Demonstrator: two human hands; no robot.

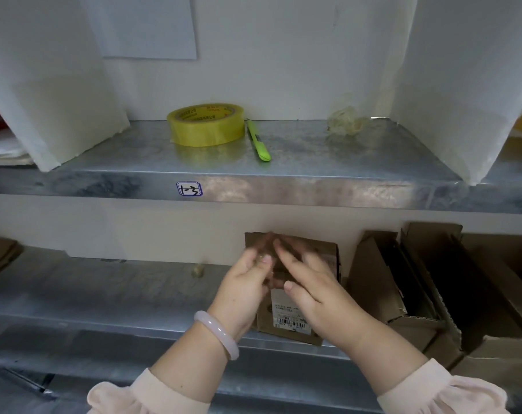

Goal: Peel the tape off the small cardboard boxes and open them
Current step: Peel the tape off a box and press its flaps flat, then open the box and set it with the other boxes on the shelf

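Two hands: left hand (247, 282) and right hand (310, 282) over small box (292, 321), mid lower shelf (104, 294).
Left grip: fingers curled at box top; blurred, cannot tell what it pinches.
Right grip: fingers spread, flat on box.
Hidden: box top.

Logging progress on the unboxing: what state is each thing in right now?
small box: on lower shelf, label up, under both hands; open or shut, hidden.
left hand: fingers curled at box top; grip blurred.
right hand: fingers straight, lying on box.
boxes at right: flaps open.
tape roll: lying flat, upper shelf.
green pen: lying beside roll.
tape wad: crumpled, upper shelf.
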